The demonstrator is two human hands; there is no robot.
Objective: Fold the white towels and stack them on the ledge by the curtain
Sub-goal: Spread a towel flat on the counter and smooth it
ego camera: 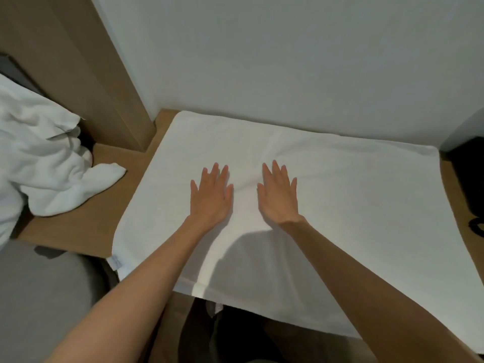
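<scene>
A white towel lies spread flat over the wooden ledge, its near edge hanging over the front. My left hand and my right hand press flat on its middle, side by side, fingers straight and slightly spread. A small crease runs between the two hands. A heap of crumpled white towels sits at the left on the same ledge.
A white wall rises right behind the towel. A brown wooden panel stands at the back left. A dark object sits at the right edge. Grey fabric lies at the lower left.
</scene>
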